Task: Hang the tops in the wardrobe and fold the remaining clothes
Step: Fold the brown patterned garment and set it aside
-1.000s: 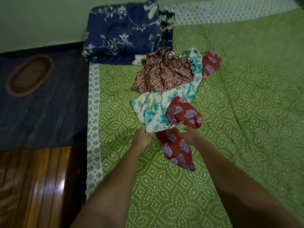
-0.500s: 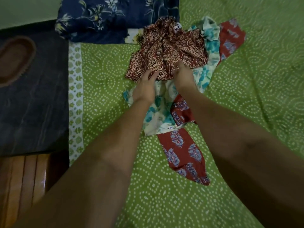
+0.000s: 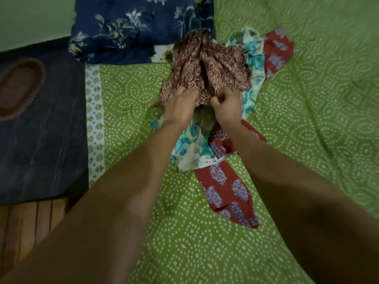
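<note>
A pile of clothes lies on the green dotted bedspread (image 3: 307, 140). On top is a crumpled brown patterned garment (image 3: 213, 66). My left hand (image 3: 180, 107) and my right hand (image 3: 227, 105) both grip its near edge, fingers curled into the cloth, close together. Under it lies a white garment with turquoise flowers (image 3: 190, 148), and beneath that a red garment with blue motifs (image 3: 227, 191) stretches toward me. More of the red cloth shows at the far right of the pile.
A folded navy floral blanket (image 3: 133, 27) lies at the head of the bed, touching the pile. Left of the bed is dark floor with an oval brown mat (image 3: 18, 87). A wooden surface (image 3: 26, 226) sits at the lower left.
Both hands moved from the near end of the pile up to the brown garment and have now closed on its edge, bunching it. The view shifted closer.
</note>
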`<state>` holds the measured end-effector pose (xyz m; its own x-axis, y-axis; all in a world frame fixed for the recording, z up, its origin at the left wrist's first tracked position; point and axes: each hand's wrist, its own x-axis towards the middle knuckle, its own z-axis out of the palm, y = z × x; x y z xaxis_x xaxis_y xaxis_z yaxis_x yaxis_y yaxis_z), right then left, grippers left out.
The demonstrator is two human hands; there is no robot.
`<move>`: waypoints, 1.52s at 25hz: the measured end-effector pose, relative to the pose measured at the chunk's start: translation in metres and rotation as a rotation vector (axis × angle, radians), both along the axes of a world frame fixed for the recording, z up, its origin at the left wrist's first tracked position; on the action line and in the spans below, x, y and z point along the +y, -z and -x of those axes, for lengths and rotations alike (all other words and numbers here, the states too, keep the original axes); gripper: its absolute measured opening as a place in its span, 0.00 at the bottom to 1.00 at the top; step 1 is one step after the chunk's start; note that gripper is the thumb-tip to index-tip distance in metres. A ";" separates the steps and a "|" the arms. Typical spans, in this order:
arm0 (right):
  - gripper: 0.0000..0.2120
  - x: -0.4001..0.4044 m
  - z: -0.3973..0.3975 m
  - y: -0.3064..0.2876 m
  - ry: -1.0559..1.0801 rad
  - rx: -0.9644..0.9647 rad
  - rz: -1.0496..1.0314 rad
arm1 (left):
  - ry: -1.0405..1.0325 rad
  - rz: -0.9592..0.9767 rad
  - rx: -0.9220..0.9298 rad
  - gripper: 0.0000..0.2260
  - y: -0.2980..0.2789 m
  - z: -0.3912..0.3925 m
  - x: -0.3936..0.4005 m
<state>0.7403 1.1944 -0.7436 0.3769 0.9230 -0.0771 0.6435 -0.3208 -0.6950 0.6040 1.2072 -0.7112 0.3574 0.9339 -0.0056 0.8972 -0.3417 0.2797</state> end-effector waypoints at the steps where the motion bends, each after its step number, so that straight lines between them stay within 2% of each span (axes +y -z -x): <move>1: 0.03 -0.014 -0.001 -0.009 -0.043 0.019 0.015 | 0.021 0.055 -0.012 0.02 -0.013 0.005 -0.010; 4: 0.08 -0.074 -0.001 -0.044 -0.088 0.181 0.146 | 0.044 0.350 -0.043 0.01 -0.045 0.024 -0.061; 6: 0.05 -0.127 0.003 -0.065 -0.174 0.275 0.356 | 0.064 0.604 -0.119 0.04 -0.057 0.037 -0.106; 7: 0.03 -0.156 0.003 -0.075 -0.287 0.272 0.518 | 0.080 0.742 -0.119 0.06 -0.061 0.043 -0.129; 8: 0.03 -0.181 0.004 -0.083 -0.444 0.241 0.708 | 0.118 0.891 -0.073 0.07 -0.063 0.048 -0.149; 10: 0.11 -0.216 0.003 -0.086 -0.785 0.073 1.042 | 0.232 1.260 0.125 0.06 -0.069 0.052 -0.185; 11: 0.15 -0.225 0.001 -0.081 -0.852 -0.034 1.105 | 0.247 1.395 0.230 0.02 -0.071 0.052 -0.197; 12: 0.17 -0.228 -0.002 -0.076 -0.826 -0.113 1.106 | 0.235 1.441 0.289 0.05 -0.072 0.053 -0.204; 13: 0.18 -0.226 -0.006 -0.072 -0.746 -0.170 1.069 | 0.173 1.398 0.280 0.10 -0.069 0.053 -0.206; 15: 0.16 -0.218 -0.014 -0.065 -0.579 -0.244 0.960 | -0.028 1.131 0.122 0.10 -0.061 0.048 -0.202; 17: 0.14 -0.213 -0.020 -0.055 -0.422 -0.214 0.872 | -0.158 0.864 -0.017 0.08 -0.053 0.036 -0.196; 18: 0.14 -0.213 -0.022 -0.049 -0.363 -0.180 0.855 | -0.191 0.799 -0.049 0.09 -0.046 0.030 -0.194; 23: 0.21 -0.228 -0.021 -0.005 -0.201 -0.009 0.780 | -0.276 0.789 -0.053 0.30 0.002 0.008 -0.202; 24: 0.23 -0.231 -0.019 0.002 -0.197 -0.028 0.732 | -0.230 0.745 -0.031 0.35 0.009 0.006 -0.204; 27: 0.36 -0.229 -0.018 0.012 -0.290 -0.238 0.554 | 0.156 0.478 0.307 0.45 0.025 -0.004 -0.196; 28: 0.41 -0.225 -0.020 0.015 -0.382 -0.337 0.500 | 0.229 0.420 0.389 0.45 0.030 -0.008 -0.189; 30: 0.46 -0.217 -0.022 0.018 -0.606 -0.489 0.462 | 0.241 0.391 0.496 0.39 0.039 -0.012 -0.175; 32: 0.40 -0.212 -0.025 0.018 -0.745 -0.582 0.488 | 0.187 0.414 0.508 0.27 0.041 -0.009 -0.164; 34: 0.26 -0.216 -0.026 0.014 -0.723 -0.661 0.541 | 0.138 0.422 0.474 0.18 0.037 -0.004 -0.161; 35: 0.21 -0.223 -0.026 0.013 -0.662 -0.690 0.586 | 0.094 0.441 0.426 0.17 0.032 0.000 -0.165; 37: 0.18 -0.239 -0.026 0.004 -0.540 -0.683 0.681 | -0.055 0.560 0.277 0.20 0.021 0.014 -0.179; 38: 0.19 -0.243 -0.025 -0.003 -0.493 -0.614 0.712 | -0.159 0.648 0.153 0.21 0.013 0.021 -0.186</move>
<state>0.7649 0.9512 -0.7403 0.1313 0.8014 -0.5836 0.9902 -0.1341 0.0386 0.5828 1.0215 -0.7240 0.1669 0.7661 -0.6206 0.9685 -0.0093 0.2490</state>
